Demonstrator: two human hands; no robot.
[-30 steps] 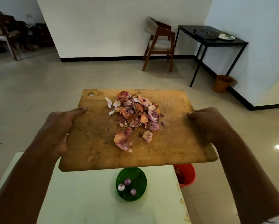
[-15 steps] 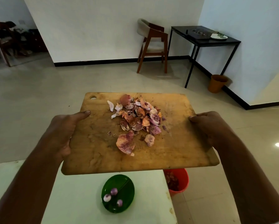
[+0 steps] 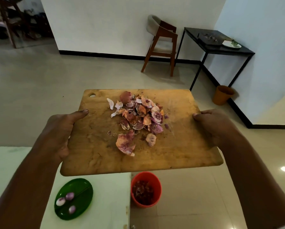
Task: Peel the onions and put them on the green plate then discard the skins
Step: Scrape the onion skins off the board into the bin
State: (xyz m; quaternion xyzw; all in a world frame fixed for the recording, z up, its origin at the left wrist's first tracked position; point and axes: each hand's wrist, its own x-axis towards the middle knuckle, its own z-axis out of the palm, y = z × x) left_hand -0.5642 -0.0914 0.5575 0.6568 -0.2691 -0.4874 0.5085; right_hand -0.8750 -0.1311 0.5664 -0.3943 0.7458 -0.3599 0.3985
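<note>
Since half a second back, both arms have carried the cutting board [image 3: 92, 146] further right, so the red bin [image 3: 157, 178] now shows whole below the board's near edge, where before it was partly covered. My left grip [image 3: 59, 134] clasps the board's left edge, thumb flat on top and fingers hidden underneath. My right grip [image 3: 216, 126] is curled round the right edge, thumb tip on the wood. I hold the board roughly level in the air. The onion skins [image 3: 138, 116] lie in a loose purple and orange heap on its far middle, with two bigger pieces lying nearer me. Below, the green plate [image 3: 82, 192] sits on the white bench [image 3: 108, 204] with three peeled onions [image 3: 70, 195] on it. The bin stands on the floor just beside the bench's right edge, with reddish scraps inside.
</note>
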